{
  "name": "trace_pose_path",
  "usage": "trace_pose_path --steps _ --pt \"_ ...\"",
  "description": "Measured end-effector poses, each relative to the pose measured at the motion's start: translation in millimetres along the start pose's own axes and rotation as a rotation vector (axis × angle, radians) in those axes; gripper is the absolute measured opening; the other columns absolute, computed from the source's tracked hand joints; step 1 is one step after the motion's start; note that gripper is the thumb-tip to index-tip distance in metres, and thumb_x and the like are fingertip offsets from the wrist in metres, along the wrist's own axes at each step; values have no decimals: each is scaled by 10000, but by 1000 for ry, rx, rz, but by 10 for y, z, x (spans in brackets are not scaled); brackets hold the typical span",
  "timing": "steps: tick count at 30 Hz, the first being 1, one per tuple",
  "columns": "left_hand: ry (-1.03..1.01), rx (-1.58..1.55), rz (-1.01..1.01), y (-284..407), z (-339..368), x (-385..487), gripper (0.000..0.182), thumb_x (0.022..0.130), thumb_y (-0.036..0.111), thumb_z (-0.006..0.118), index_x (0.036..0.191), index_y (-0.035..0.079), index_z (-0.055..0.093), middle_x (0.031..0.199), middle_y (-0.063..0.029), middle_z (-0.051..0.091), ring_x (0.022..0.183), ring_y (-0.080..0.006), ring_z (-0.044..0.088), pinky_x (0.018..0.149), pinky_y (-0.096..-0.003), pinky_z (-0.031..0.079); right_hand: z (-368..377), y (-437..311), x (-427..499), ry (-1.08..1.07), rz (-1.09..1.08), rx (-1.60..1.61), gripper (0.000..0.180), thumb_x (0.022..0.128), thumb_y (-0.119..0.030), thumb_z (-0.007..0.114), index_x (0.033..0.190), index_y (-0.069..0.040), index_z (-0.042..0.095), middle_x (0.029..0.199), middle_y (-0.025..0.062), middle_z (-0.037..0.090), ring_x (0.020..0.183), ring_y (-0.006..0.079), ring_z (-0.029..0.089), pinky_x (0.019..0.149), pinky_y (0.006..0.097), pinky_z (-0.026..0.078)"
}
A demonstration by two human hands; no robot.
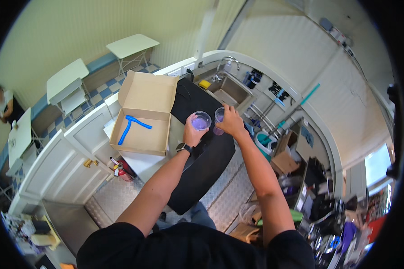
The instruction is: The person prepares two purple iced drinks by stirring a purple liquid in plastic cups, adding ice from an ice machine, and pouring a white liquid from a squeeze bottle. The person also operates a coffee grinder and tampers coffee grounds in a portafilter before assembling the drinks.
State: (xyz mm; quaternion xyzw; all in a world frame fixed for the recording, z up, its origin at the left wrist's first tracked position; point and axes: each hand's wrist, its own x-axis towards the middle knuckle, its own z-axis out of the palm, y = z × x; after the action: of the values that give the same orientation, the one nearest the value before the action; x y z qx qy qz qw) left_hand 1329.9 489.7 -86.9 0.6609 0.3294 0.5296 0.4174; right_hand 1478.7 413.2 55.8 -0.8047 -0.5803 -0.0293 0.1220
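My left hand (193,133) wraps around a clear plastic cup (201,121) that holds purple liquid. A smart watch on a dark band (184,147) is on my left wrist. Beside it, the fingers of my right hand (232,120) grip a second clear cup (219,116), also with purple in its lower part. Both cups are over the black countertop (202,183), close together but apart. Left of them lies an open cardboard box (148,90) with its lid up. Two blue strips (125,131), their material unclear, lie inside the box.
Behind the cups is a steel sink (234,89) with a curved faucet (230,59) and a yellow sponge (204,84). A teal bucket (263,148) stands on the right. On the left are a fire extinguisher (123,172), a white gate (70,168) and a person (9,104) beyond it.
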Motion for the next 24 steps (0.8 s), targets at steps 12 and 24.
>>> trace_pose_path --steps 12,24 --pt "207 187 -172 -445 411 349 1102 657 244 934 1520 24 285 1458 -233 487 1374 -362 469 1144 -426 395 640 461 874 -129 -271 205 1039 658 -297 885 1520 -101 339 1417 183 483 1287 407 500 1020 524 496" --pt "751 1085 -175 57 -2782 -26 487 963 291 638 1343 3 541 1374 -291 547 1294 -446 499 1080 -491 406 1172 -416 -435 -604 -355 1124 842 876 -312 766 1505 46 334 1505 248 417 1375 345 438 1123 438 363"
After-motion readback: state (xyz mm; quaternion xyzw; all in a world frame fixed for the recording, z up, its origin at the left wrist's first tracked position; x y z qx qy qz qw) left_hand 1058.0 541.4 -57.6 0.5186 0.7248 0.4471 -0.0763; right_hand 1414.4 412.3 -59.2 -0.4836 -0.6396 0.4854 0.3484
